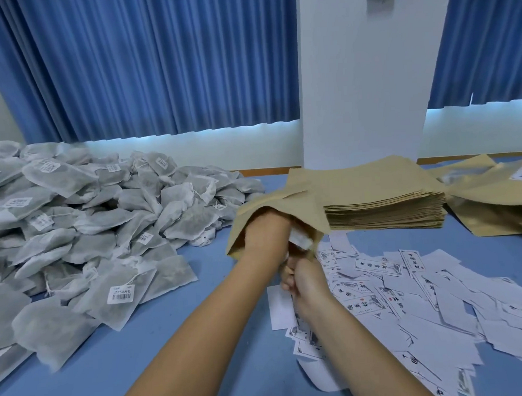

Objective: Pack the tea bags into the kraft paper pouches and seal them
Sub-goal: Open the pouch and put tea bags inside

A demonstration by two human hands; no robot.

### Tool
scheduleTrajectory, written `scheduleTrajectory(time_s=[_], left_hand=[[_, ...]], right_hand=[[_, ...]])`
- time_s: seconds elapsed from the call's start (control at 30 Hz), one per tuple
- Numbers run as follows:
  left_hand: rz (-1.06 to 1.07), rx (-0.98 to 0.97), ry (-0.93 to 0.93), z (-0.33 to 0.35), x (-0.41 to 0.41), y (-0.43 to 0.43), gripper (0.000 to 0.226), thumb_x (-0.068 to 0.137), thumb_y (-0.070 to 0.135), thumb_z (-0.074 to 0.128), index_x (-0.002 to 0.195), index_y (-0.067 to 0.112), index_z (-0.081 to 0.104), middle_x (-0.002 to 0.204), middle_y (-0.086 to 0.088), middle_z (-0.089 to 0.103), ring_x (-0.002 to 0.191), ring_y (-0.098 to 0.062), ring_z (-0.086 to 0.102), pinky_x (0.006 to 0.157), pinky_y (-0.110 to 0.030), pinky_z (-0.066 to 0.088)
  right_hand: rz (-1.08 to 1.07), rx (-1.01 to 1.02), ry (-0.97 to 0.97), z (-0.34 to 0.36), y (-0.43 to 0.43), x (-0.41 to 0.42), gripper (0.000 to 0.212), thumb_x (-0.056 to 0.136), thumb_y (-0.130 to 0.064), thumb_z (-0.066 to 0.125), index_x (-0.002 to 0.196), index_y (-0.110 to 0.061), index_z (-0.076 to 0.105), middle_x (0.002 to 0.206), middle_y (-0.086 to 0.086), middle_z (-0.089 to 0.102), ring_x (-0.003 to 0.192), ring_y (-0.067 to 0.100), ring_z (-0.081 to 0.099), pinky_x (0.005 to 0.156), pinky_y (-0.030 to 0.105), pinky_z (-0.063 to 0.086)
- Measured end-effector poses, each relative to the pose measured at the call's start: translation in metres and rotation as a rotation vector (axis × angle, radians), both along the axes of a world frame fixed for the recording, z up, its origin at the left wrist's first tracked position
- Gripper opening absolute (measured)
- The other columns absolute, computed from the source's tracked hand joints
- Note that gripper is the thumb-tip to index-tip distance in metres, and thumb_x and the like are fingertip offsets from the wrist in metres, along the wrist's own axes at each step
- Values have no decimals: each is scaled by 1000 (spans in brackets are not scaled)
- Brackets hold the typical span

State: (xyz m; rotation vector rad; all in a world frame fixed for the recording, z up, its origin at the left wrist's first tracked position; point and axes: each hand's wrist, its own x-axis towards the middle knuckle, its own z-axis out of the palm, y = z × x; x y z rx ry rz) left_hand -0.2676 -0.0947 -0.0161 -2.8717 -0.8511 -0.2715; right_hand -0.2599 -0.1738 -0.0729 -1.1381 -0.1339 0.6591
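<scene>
The risk here, I'd say, is at the mouth of the pouch. The left hand is buried in it to the wrist, and the paper is stretched wide round it; a hard shove or a quick pull out could tear the edge or crease the strip meant for sealing. The tea bag shows only as a white corner at the opening, just above the right hand, so it could catch there and come back out with the fingers.

I cannot tell how the left hand's fingers lie, since the pouch hides them. The right hand is curled tight just below the opening and seems to pinch the pouch's lower edge.

The pouch is plain brown paper, thin and limp, held up off the table between both hands. Left of the left hand lies a big heap of tea bags; just beyond the hands sits a stack of pouches; paper labels spread under the right hand.
</scene>
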Motion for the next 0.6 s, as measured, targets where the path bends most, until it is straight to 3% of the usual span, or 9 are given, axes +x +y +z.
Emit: scheduleTrajectory(time_s=[0.1,0.17,0.27,0.33,0.4,0.5,0.53,0.6], left_hand=[[121,126,29,8,8,18,44,89,20,56,132,12,46,134,-11,49,122,-28,49,100,-34,40],[162,180,164,6,5,24,47,90,23,54,135,15,42,138,-10,45,126,-28,45,101,-34,39],[142,-60,365,-4,-4,33,53,93,23,54,141,11,36,141,-15,42,127,-33,44,104,-39,40],[21,-39,354,-5,-10,20,44,97,23,46,140,16,39,140,-12,43,125,-31,44,101,-37,39],[-50,107,150,-7,-16,3,38,96,24,45,133,21,47,135,-9,48,123,-30,45,94,-35,37],[-270,312,-377,-7,-38,-14,19,85,20,53,99,19,66,97,-3,66,94,-25,57,71,-31,32],[-285,365,-588,-8,-46,-13,19,82,20,55,96,18,67,91,-3,64,88,-25,54,69,-32,32],[-124,305,-890,-13,-62,-2,38,81,31,58,117,18,57,102,-5,52,90,-23,46,72,-34,35]], right_hand=[[68,-27,-183,-1,3,-10,29,89,10,33,74,-12,43,36,-7,36,30,8,26,35,19,25],[150,-83,-289,-1,3,-11,25,89,8,36,77,-11,47,38,-4,40,29,9,28,37,20,28],[227,-168,-317,2,-3,-2,27,90,8,32,82,-9,52,43,-4,50,32,10,34,40,22,33],[200,-151,-216,4,-8,12,31,89,12,30,81,-10,51,47,-4,53,33,9,34,38,20,33],[186,-111,-119,4,-10,21,30,90,11,30,79,-11,48,49,-1,49,33,9,35,40,21,34],[193,-70,-38,2,-8,28,28,92,8,29,76,-10,43,48,0,42,35,12,35,44,25,34],[191,-69,-32,2,-8,29,25,94,8,30,81,-8,44,53,3,44,36,12,36,45,26,35],[185,-55,-37,3,-10,32,18,96,6,32,93,-5,47,63,7,51,37,12,39,44,26,37]])
